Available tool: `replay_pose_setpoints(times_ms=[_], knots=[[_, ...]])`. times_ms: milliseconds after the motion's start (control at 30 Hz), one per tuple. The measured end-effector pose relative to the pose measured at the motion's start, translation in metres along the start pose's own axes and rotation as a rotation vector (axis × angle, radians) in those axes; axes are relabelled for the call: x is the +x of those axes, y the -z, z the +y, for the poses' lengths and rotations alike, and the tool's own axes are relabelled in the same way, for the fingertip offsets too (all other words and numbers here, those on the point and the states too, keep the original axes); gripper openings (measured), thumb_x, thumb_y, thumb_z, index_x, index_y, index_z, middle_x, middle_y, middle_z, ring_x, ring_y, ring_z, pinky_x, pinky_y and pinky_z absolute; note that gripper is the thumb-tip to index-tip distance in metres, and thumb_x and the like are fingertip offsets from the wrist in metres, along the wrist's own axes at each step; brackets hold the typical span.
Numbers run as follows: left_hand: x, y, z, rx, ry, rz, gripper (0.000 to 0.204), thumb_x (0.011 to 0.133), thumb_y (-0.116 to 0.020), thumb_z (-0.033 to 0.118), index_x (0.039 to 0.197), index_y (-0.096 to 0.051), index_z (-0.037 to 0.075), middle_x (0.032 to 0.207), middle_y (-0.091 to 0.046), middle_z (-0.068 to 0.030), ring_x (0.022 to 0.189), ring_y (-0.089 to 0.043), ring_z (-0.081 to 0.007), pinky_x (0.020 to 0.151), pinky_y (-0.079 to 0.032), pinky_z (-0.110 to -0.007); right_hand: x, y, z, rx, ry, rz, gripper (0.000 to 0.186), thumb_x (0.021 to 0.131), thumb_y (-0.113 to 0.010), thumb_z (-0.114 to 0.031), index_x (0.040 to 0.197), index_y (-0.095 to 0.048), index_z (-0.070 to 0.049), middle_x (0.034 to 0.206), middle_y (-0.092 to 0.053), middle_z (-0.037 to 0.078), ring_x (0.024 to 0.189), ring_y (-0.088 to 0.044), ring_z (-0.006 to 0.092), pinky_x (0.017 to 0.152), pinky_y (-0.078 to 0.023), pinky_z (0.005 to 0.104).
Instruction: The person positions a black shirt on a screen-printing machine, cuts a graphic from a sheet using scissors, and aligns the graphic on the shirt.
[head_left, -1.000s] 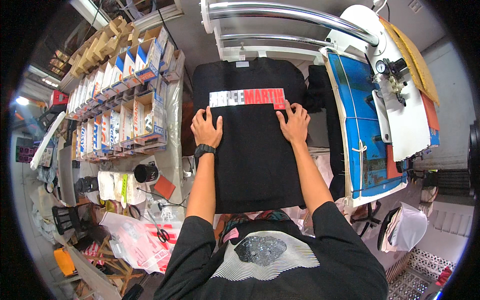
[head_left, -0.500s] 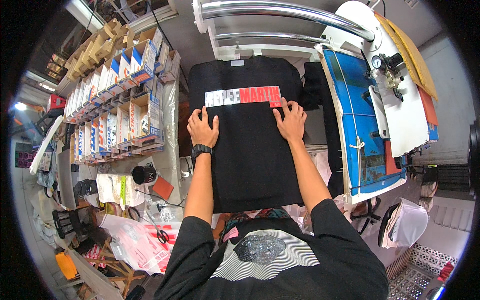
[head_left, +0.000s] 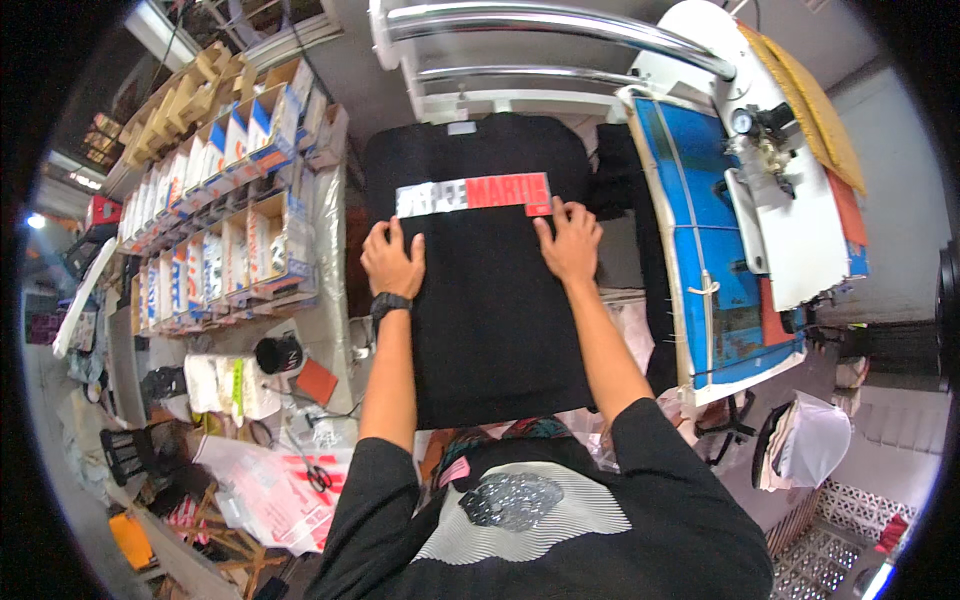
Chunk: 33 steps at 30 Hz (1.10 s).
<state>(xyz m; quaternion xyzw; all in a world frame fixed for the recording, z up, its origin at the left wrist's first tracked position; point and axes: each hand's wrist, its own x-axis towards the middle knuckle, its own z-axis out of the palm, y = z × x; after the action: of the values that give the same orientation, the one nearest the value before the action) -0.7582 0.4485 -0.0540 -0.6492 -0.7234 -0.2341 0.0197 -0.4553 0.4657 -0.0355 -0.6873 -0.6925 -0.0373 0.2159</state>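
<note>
A black T-shirt (head_left: 495, 330) lies spread out flat in front of me, its collar at the far end. Across its chest runs a white and red lettered print (head_left: 470, 194), with a small red patch below its right end. My left hand (head_left: 393, 264) rests on the shirt with fingers apart, fingertips just below the print's left end. At the other end, my right hand (head_left: 572, 246) lies on the cloth, fingers spread, its tips beside the small red patch. Neither hand grips anything. I cannot tell whether the fingertips touch the print.
Cardboard boxes with upright dividers (head_left: 215, 240) stand in rows at the left. A blue press-like board (head_left: 705, 250) with a gauge (head_left: 742, 121) is on the right. Chrome bars (head_left: 560, 28) cross beyond the shirt. A black mug (head_left: 278, 354) and scissors (head_left: 318, 478) lie at lower left.
The whole view has shifted slightly, so things sit a little further left. Both hands keep nearly the same places on the shirt, with fingers still spread.
</note>
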Motion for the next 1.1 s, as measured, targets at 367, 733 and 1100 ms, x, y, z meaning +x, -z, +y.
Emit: replay_pose_setpoints(times_ms=[367, 733, 1100], knots=[[0.002, -0.003, 0.0, -0.003, 0.0, -0.001, 0.055, 0.094, -0.057, 0.04, 0.138, -0.053, 0.007, 0.134, -0.049, -0.0152, 0.128, -0.044, -0.0343, 0.107, -0.034, -0.049, 0.001, -0.003, 0.003, 0.003, 0.009, 0.022, 0.054, 0.094, -0.057, -0.044, 0.135, -0.058, -0.009, 0.12, -0.054, 0.011, 0.115, -0.049, 0.0299, 0.1, -0.036, 0.0465], [0.0, -0.001, -0.003, -0.183, 0.051, 0.017, 0.058, 0.094, -0.06, 0.037, 0.14, -0.05, 0.003, 0.136, -0.05, -0.018, 0.128, -0.045, -0.0345, 0.107, -0.036, -0.048, -0.003, -0.002, 0.008, 0.138, -0.019, 0.016, 0.05, 0.095, -0.057, -0.042, 0.131, -0.061, -0.008, 0.118, -0.055, 0.011, 0.115, -0.05, 0.0289, 0.103, -0.036, 0.046], [-0.133, 0.048, -0.094, -0.882, 0.452, -0.119, 0.045, 0.102, -0.053, 0.033, 0.128, -0.061, -0.002, 0.129, -0.063, -0.0179, 0.122, -0.058, -0.0274, 0.105, -0.042, -0.036, -0.141, 0.056, 0.059, 0.57, -0.158, -0.009, 0.036, 0.1, -0.053, -0.021, 0.13, -0.059, -0.001, 0.127, -0.058, 0.022, 0.122, -0.054, 0.0365, 0.106, -0.04, 0.0404]])
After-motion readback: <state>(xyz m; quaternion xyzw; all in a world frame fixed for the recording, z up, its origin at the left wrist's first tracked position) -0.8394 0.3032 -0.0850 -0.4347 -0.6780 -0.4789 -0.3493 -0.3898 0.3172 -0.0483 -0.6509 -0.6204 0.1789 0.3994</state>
